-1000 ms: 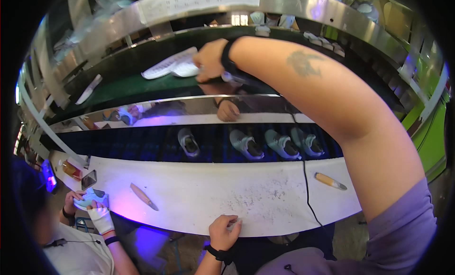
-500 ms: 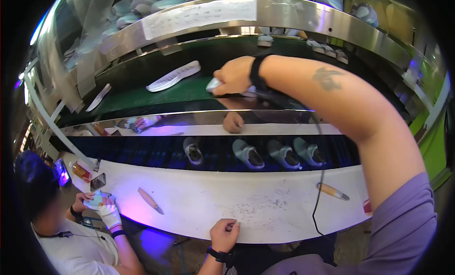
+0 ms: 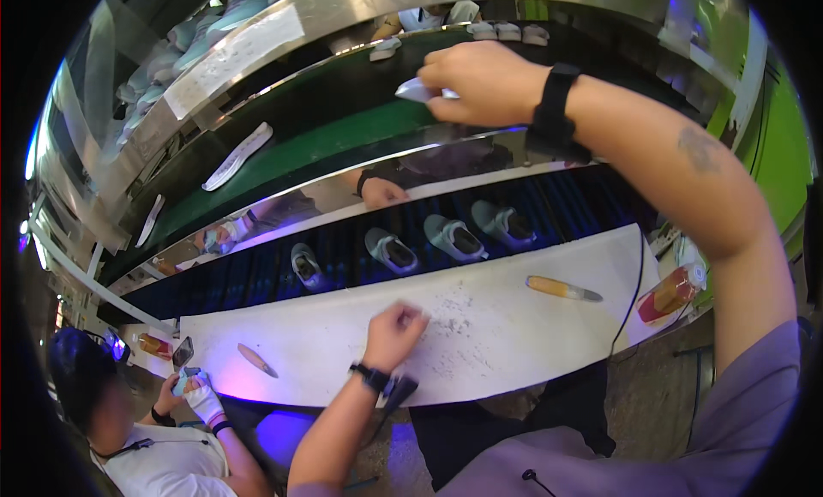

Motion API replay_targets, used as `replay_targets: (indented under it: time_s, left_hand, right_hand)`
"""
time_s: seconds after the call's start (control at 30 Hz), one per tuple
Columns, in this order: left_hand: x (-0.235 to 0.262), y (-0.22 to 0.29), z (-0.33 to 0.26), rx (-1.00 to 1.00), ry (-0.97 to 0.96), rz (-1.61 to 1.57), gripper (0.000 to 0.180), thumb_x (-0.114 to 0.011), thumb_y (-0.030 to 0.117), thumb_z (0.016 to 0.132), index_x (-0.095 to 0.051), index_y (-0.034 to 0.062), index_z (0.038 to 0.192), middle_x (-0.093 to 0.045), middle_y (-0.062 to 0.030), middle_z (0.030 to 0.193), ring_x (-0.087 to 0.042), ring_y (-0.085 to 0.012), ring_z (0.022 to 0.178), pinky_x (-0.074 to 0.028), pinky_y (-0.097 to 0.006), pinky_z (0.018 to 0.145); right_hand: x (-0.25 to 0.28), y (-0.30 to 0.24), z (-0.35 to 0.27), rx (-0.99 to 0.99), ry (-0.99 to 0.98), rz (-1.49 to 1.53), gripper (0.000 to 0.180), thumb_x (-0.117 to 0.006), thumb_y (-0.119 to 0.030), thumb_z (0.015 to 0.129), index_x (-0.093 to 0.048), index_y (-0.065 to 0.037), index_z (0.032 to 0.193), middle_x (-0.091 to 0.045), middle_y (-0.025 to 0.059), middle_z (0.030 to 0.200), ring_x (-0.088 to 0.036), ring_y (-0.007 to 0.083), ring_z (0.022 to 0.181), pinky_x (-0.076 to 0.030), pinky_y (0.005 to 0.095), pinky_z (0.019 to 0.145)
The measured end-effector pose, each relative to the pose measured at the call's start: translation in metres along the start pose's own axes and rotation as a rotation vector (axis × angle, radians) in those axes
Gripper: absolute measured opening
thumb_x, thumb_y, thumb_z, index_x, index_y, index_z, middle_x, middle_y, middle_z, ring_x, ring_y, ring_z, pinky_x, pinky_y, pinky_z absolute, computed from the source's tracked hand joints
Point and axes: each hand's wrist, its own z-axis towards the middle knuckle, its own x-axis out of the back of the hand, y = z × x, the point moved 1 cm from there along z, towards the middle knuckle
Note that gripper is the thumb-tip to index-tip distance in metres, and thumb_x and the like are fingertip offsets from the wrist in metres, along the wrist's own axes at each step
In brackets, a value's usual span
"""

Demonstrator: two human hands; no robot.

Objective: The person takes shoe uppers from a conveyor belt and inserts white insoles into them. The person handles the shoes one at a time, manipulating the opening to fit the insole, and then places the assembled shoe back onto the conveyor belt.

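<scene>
Two hands work apart: the right hand (image 3: 482, 84) reaches out, grip clamped on a white sole (image 3: 417, 90) above the green belt (image 3: 360, 133); the left hand (image 3: 393, 332) rests fisted, grip together, on the white worktop (image 3: 497, 343).

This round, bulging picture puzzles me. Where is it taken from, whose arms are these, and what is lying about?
It comes from a wide-angle camera worn on a person's head, looking down, so straight edges bend. The right hand reaches up to a green belt and holds a pale shoe sole. The left hand rests on a white worktable, where a yellow-handled tool lies. Small grey shoes ride a dark belt between. At lower left a co-worker's gloved hand holds something small.
</scene>
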Motion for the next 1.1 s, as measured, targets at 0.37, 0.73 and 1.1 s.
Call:
replay_targets:
  time_s: [0.37,0.73,1.1]
  left_hand:
    - [-0.162,0.011,0.188,0.402,0.308,0.205,0.098,-0.075,0.048,0.078,-0.025,0.0084,0.152,-0.030,-0.0282,0.151,-0.045,-0.0529,0.129,-0.045,-0.054,0.105]
    - [-0.145,0.011,0.198,0.475,0.283,0.006,0.072,-0.068,0.014,0.079,-0.038,0.0099,0.145,-0.038,-0.0242,0.148,-0.056,-0.0420,0.124,-0.049,-0.045,0.104]
    - [-0.014,0.019,-0.002,-0.347,-0.569,-0.102,0.055,-0.076,0.012,0.078,-0.060,0.0064,0.130,-0.066,-0.0108,0.119,-0.065,-0.0252,0.108,-0.050,-0.038,0.097]
  right_hand:
    - [-0.045,-0.036,-0.040,-0.164,0.290,0.227,0.042,-0.068,-0.045,0.081,-0.065,-0.004,0.089,-0.066,0.0144,0.087,-0.064,0.0309,0.090,-0.044,0.0417,0.091]
    - [-0.052,-0.031,-0.049,-0.219,0.365,0.248,0.028,-0.065,-0.034,0.080,-0.061,-0.006,0.083,-0.067,0.0136,0.079,-0.065,0.0351,0.076,-0.050,0.0441,0.074]
    - [-0.016,-0.055,-0.089,-0.428,0.593,0.754,0.016,-0.069,-0.016,0.086,-0.067,-0.001,0.089,-0.071,0.0140,0.082,-0.067,0.0247,0.075,-0.053,0.0338,0.071]
